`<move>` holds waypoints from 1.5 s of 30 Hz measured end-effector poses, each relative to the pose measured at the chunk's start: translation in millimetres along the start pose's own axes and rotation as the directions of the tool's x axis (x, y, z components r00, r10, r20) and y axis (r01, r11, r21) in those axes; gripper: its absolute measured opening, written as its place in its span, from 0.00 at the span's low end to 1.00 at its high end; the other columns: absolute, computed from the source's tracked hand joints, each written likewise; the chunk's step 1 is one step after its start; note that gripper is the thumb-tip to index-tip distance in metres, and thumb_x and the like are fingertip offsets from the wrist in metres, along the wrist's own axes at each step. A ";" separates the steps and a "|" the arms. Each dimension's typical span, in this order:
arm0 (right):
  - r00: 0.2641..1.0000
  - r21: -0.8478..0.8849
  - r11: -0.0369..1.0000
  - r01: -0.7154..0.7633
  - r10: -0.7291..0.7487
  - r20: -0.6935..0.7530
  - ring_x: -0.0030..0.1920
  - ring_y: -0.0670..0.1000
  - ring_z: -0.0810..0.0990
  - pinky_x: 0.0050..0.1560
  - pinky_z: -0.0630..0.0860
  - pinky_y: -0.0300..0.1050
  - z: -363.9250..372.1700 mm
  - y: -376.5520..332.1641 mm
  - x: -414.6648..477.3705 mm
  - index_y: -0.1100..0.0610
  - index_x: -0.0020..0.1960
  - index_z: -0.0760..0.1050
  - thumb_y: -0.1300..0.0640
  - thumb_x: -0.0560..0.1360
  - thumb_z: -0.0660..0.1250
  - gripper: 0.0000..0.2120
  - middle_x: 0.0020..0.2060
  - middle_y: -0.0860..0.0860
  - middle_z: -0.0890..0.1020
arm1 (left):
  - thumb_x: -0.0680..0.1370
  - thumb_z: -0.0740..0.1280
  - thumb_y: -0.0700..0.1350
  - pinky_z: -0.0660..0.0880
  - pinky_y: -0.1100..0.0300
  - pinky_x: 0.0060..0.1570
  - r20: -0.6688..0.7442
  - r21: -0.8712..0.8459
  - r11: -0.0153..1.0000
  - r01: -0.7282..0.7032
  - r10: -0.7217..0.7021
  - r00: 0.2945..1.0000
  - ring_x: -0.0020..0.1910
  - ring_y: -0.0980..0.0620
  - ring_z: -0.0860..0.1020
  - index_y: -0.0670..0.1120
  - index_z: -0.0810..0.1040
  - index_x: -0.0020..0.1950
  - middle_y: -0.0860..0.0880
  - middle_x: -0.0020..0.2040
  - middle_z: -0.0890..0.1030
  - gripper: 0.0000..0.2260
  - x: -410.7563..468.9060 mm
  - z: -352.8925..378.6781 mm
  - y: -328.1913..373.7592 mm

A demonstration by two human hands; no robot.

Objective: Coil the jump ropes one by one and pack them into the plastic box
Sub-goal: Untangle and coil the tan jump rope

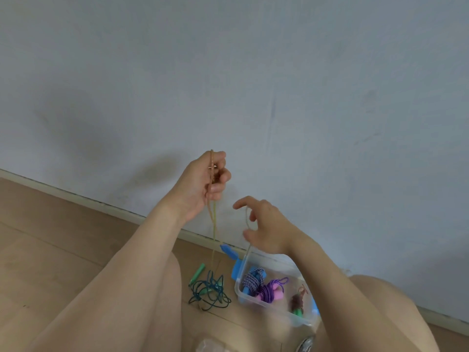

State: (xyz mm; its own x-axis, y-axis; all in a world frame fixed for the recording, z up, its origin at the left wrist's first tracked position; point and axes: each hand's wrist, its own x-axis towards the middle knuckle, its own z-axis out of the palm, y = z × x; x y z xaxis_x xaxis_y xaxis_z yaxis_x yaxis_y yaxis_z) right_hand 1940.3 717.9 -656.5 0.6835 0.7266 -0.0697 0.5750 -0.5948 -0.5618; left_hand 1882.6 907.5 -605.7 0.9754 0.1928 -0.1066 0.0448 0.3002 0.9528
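Observation:
My left hand is raised before the wall and grips folded strands of a tan-green jump rope, which hang down from it. A blue handle dangles at the rope's lower end. My right hand is lower and to the right, fingers curled, with a loop of the same rope running through them. Below stands the clear plastic box with blue latches; it holds a blue-white striped rope, a purple rope with pink handles and a brown rope with a green handle.
A loose dark teal jump rope with green handles lies tangled on the wooden floor left of the box. A pale wall with a skirting board runs just behind. My bare knees frame the lower part of the view.

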 end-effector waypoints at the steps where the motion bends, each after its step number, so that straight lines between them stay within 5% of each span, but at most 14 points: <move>1: 0.998 0.022 1.000 0.014 -0.015 0.065 0.47 0.42 0.73 0.50 0.69 0.41 5.3 -3.9 -0.2 0.44 0.76 0.69 0.54 0.78 0.72 0.28 0.54 0.52 0.76 | 0.77 0.65 0.54 0.56 0.59 0.29 0.023 -0.051 0.999 0.012 -0.011 1.000 0.29 0.53 0.60 0.49 0.70 0.41 0.49 0.35 0.72 0.10 0.8 -0.3 -0.5; 5: 0.983 0.216 0.976 0.042 -0.079 0.167 0.46 0.40 0.75 0.53 0.73 0.42 24.8 -16.7 6.5 0.43 0.73 0.74 0.42 0.82 0.68 0.21 0.51 0.47 0.77 | 0.79 0.66 0.52 0.60 0.58 0.32 0.069 -0.177 0.983 0.046 -0.035 0.997 0.32 0.52 0.63 0.47 0.73 0.44 0.47 0.38 0.73 0.09 1.8 7.8 -6.2; 7: 0.990 0.290 0.954 0.083 -0.112 0.086 0.36 0.40 0.74 0.45 0.73 0.40 28.6 -17.5 11.9 0.49 0.61 0.83 0.46 0.85 0.65 0.12 0.37 0.44 0.79 | 0.80 0.66 0.48 0.69 0.58 0.35 -0.008 -0.221 0.975 0.006 -0.008 1.000 0.34 0.51 0.69 0.45 0.77 0.46 0.45 0.42 0.77 0.08 5.1 10.0 -8.4; 9: 0.996 0.393 0.915 0.086 -0.083 -0.025 0.30 0.44 0.68 0.38 0.70 0.42 26.6 -18.7 14.7 0.53 0.51 0.85 0.48 0.87 0.62 0.16 0.28 0.43 0.71 | 0.80 0.67 0.46 0.80 0.52 0.48 -0.132 -0.214 0.976 -0.041 0.012 0.991 0.43 0.47 0.79 0.43 0.83 0.51 0.42 0.51 0.81 0.09 8.8 5.1 -9.6; 12: 0.974 0.542 0.828 0.145 -0.024 -0.225 0.33 0.48 0.68 0.39 0.68 0.45 17.6 -24.1 13.3 0.56 0.46 0.82 0.48 0.87 0.60 0.19 0.29 0.44 0.70 | 0.77 0.63 0.42 0.78 0.44 0.60 -0.170 -0.218 0.976 0.011 -0.049 0.984 0.55 0.39 0.83 0.43 0.86 0.59 0.42 0.63 0.83 0.16 8.0 -6.8 -9.8; 15: 0.937 0.620 0.756 0.209 0.028 -0.349 0.36 0.48 0.71 0.41 0.71 0.44 4.7 -28.4 10.6 0.58 0.45 0.81 0.49 0.88 0.59 0.20 0.32 0.46 0.74 | 0.75 0.59 0.36 0.74 0.38 0.70 -0.078 -0.332 0.940 0.079 -0.111 0.991 0.61 0.36 0.84 0.40 0.83 0.56 0.40 0.62 0.85 0.16 2.3 -11.2 -9.2; 18: 0.924 0.707 0.664 0.242 0.065 -0.378 0.37 0.51 0.75 0.42 0.75 0.44 -4.4 -32.7 7.0 0.63 0.47 0.81 0.51 0.88 0.58 0.21 0.34 0.58 0.78 | 0.75 0.62 0.41 0.72 0.42 0.70 0.092 0.159 0.974 0.161 -0.177 0.980 0.61 0.44 0.85 0.45 0.82 0.54 0.45 0.56 0.87 0.12 -2.2 -8.4 -16.8; 22: 0.856 0.700 0.657 0.280 0.160 -0.492 0.31 0.45 0.73 0.36 0.71 0.37 -11.1 -34.8 0.6 0.61 0.47 0.83 0.51 0.88 0.59 0.20 0.33 0.50 0.79 | 0.78 0.70 0.48 0.73 0.51 0.68 0.190 0.672 0.735 0.091 -0.290 0.938 0.62 0.52 0.82 0.49 0.84 0.54 0.50 0.56 0.87 0.07 -10.8 4.4 -31.8; 29: 0.739 0.579 0.805 0.129 0.311 -0.597 0.35 0.41 0.80 0.39 0.73 0.38 -18.7 -20.8 -8.6 0.49 0.38 0.84 0.41 0.85 0.63 0.22 0.38 0.45 0.87 | 0.89 0.56 0.49 0.81 0.62 0.51 0.163 0.657 0.754 0.009 -0.153 0.975 0.55 0.47 0.85 0.43 0.82 0.59 0.45 0.53 0.87 0.16 -17.7 2.2 -44.7; 33: 0.806 0.671 0.739 -0.061 0.433 -0.404 0.33 0.47 0.75 0.42 0.73 0.51 -24.1 -13.6 -16.6 0.55 0.45 0.86 0.42 0.84 0.60 0.23 0.31 0.45 0.79 | 0.89 0.55 0.50 0.82 0.57 0.52 0.157 0.621 0.783 -0.031 -0.086 0.984 0.53 0.46 0.86 0.44 0.82 0.57 0.46 0.51 0.87 0.18 -19.6 -2.0 -44.7; 36: 0.874 0.543 0.836 -0.078 0.320 -0.366 0.32 0.49 0.65 0.40 0.66 0.49 -25.0 -10.4 -27.6 0.63 0.37 0.72 0.44 0.82 0.62 0.25 0.30 0.49 0.66 | 0.89 0.55 0.48 0.82 0.49 0.54 0.057 0.551 0.834 -0.029 -0.003 0.998 0.51 0.43 0.86 0.42 0.82 0.56 0.44 0.48 0.88 0.18 -17.6 -4.0 -45.3; 39: 0.936 0.210 0.974 -0.089 0.154 -0.317 0.37 0.41 0.72 0.50 0.71 0.45 -23.1 -11.0 -39.1 0.47 0.43 0.83 0.37 0.80 0.66 0.16 0.33 0.39 0.76 | 0.89 0.56 0.47 0.82 0.44 0.54 -0.101 0.509 0.861 -0.013 0.075 0.992 0.46 0.45 0.88 0.40 0.80 0.51 0.45 0.44 0.88 0.17 -15.5 -6.0 -46.4; 41: 0.971 0.007 0.996 -0.091 0.090 -0.220 0.32 0.41 0.72 0.47 0.72 0.43 -18.7 -0.6 -42.0 0.49 0.39 0.83 0.40 0.80 0.68 0.17 0.27 0.41 0.75 | 0.89 0.57 0.49 0.83 0.43 0.49 -0.232 0.469 0.883 0.014 0.108 0.967 0.37 0.44 0.85 0.42 0.78 0.47 0.46 0.35 0.84 0.17 -12.2 -9.4 -50.0; 45: 0.967 -0.241 0.940 -0.243 0.253 0.011 0.29 0.53 0.68 0.34 0.70 0.51 -7.9 22.3 -49.1 0.58 0.28 0.68 0.48 0.74 0.71 0.22 0.23 0.49 0.68 | 0.85 0.59 0.48 0.71 0.55 0.32 -0.380 0.411 0.910 0.060 0.112 0.918 0.29 0.50 0.67 0.45 0.77 0.46 0.51 0.30 0.70 0.13 -6.3 -9.6 -49.1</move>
State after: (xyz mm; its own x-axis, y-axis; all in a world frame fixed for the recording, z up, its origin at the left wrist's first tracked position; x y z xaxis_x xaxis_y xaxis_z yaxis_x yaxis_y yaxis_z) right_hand 1923.2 666.2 -659.1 0.8018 0.5562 -0.2183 0.4827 -0.8183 -0.3121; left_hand 1872.2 900.5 -654.6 0.8185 0.5658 -0.0997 0.1875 -0.0991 0.9773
